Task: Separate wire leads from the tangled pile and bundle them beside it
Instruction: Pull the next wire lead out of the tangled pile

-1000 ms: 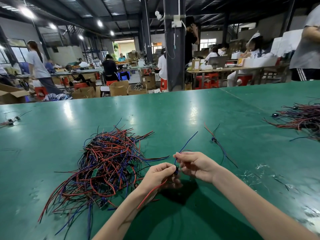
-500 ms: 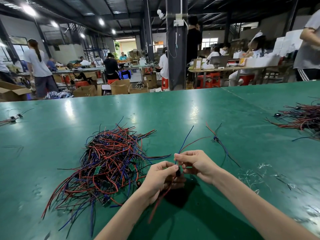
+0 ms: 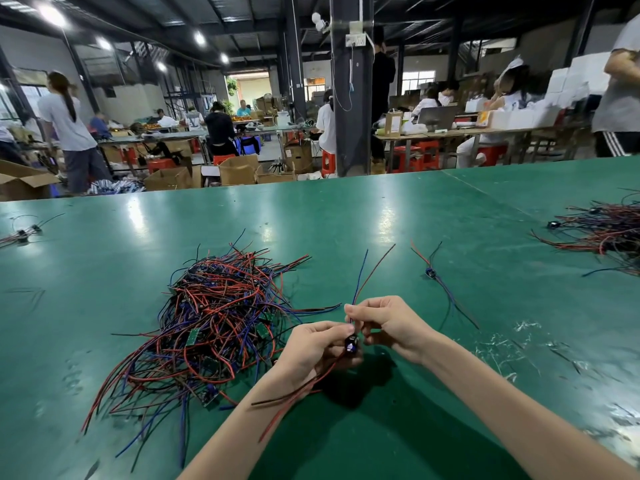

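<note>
Head view of a wire-sorting station. Lower centre of the frame: one wire lead [image 3: 351, 342], a small dark module with red and blue wires running out of both ends, is held just above the green table [image 3: 381, 220] between two hands. The left hand [image 3: 318, 344] has its fingers curled round the module and the near wires, apparently to fix the lead's middle; the right hand [image 3: 391, 323] pinches the far wires between thumb and fingertips just above the module, a grip that suits drawing them straight and together. The lead's long axis runs from the lower left of the frame to the upper right. Its near ends trail down across the left forearm, and its far ends point up and away towards the middle of the frame, where blue and red diverge slightly. Left of the hands, at centre left, lies the tangled pile [image 3: 214, 317] of red, blue and black leads with small green boards among them; the held lead appears free of it. Right of centre an already separated lead [image 3: 430, 273] lies alone on the table, with its axis roughly parallel to that of the held one, which marks the likely spot for the bundle. A second pile [image 3: 602, 230] sits at the right edge, well apart. Judged stage: early, with the bulk of the pile unsorted
</note>
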The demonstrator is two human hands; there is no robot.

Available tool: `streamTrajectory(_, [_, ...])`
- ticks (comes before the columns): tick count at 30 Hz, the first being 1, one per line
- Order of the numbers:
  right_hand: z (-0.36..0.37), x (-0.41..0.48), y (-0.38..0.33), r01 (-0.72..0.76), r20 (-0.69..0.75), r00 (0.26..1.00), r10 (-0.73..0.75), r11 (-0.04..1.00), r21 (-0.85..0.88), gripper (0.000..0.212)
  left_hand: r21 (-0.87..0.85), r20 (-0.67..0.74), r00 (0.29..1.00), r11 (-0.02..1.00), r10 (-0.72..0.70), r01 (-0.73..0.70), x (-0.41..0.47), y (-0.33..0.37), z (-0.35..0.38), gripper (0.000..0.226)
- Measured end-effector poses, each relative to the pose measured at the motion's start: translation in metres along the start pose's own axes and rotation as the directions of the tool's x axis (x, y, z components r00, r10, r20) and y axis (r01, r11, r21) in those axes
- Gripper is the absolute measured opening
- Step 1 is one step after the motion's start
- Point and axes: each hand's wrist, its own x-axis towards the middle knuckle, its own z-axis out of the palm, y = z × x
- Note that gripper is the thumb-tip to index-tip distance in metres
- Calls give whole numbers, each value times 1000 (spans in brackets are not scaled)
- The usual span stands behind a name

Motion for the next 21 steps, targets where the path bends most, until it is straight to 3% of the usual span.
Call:
streamTrajectory(7, [1,2,3,-60,-3,998,60,994,93,21,109,22,999,994,29,-31,1,-6,1,7])
streamTrajectory(12, [1,4,2,-66,7,998,66,979,194,16,-1,36,999,1000,3,-3,2,-8,2,9])
streamTrajectory(21, [-1,5,3,6,-56,998,3,985,171,20,-79,74,997,997,-7,13,1,-2,-2,13])
